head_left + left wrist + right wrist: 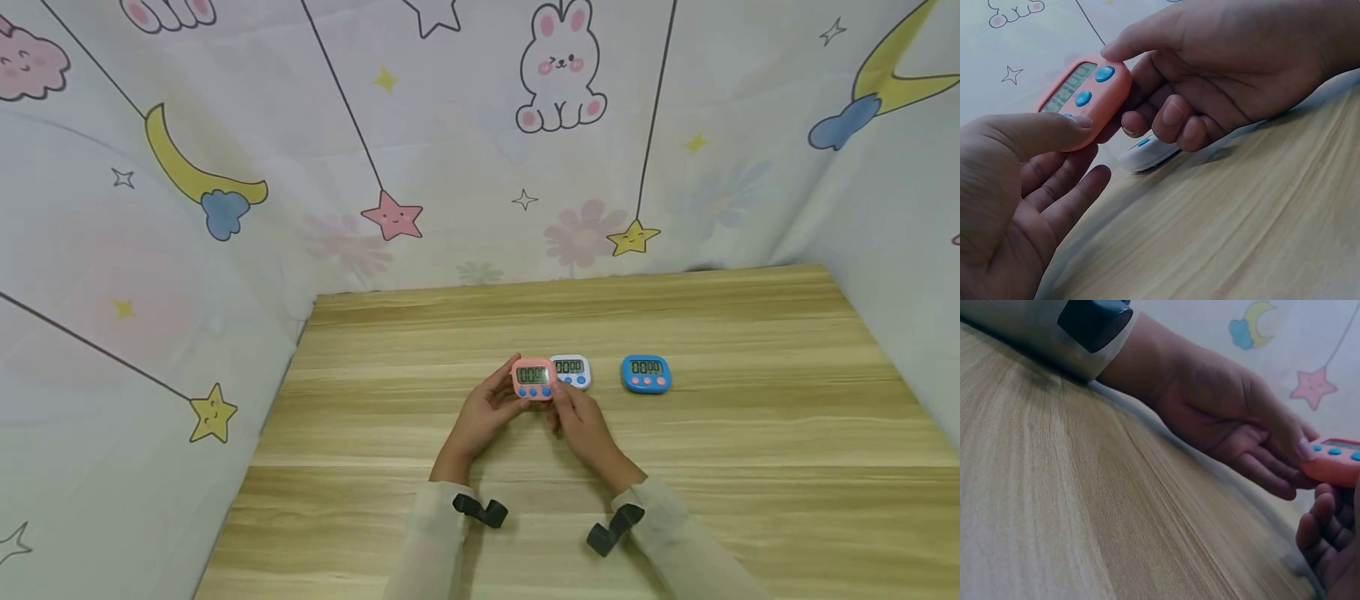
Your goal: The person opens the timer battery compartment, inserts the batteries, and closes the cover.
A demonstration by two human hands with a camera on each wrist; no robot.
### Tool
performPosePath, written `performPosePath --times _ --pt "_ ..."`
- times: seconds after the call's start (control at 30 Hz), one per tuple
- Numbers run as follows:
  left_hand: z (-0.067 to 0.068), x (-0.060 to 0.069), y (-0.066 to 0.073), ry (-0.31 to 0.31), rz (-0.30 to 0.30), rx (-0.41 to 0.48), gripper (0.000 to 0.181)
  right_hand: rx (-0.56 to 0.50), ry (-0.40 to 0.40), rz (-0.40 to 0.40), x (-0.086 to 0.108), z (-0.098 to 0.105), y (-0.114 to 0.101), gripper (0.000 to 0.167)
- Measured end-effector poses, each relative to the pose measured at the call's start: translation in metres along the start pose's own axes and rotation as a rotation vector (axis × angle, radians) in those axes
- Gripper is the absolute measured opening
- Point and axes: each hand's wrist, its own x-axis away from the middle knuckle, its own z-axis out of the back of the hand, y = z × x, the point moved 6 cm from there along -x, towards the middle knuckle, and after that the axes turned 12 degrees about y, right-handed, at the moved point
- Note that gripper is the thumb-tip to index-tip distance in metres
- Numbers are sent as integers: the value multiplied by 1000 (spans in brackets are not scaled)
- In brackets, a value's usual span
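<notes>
Both hands hold a pink digital timer [533, 377] with a grey screen and blue buttons, raised above the table. My left hand [482, 414] pinches its left side; in the left wrist view the left thumb lies over a blue button at the near end of the timer [1107, 92]. My right hand [583, 423] grips the right end between thumb and fingers. Just behind the right hand, a white timer [576, 369] with blue buttons lies on the table, partly hidden by the pink one. To the right sits a blue timer [647, 382] with pink buttons.
The timers are on a wood-grain table [750, 467]. A pale cloth [465, 150] printed with stars, moons and a rabbit hangs behind and along the sides. Each sleeved forearm carries a black wrist device [480, 510].
</notes>
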Motion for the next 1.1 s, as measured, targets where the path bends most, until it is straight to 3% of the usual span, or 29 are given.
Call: performPosePath --times 0.17,0.33,0.47,0.7,0.8,1.1 --pt "-1 0 -3 -9 32 -6 72 14 22 9 0 0 2 39" --pt "-1 0 -5 0 64 -6 74 10 40 36 0 0 1 25" --pt "-1 0 -5 9 65 -16 74 -15 33 65 -1 -1 3 41" --pt "0 0 -3 5 46 -9 74 -68 17 84 -6 -7 37 61" --pt "0 1 -4 4 48 -3 73 -75 11 101 -6 -7 40 68" --pt "-1 -1 -4 6 39 -32 70 74 -26 176 -9 3 42 70"
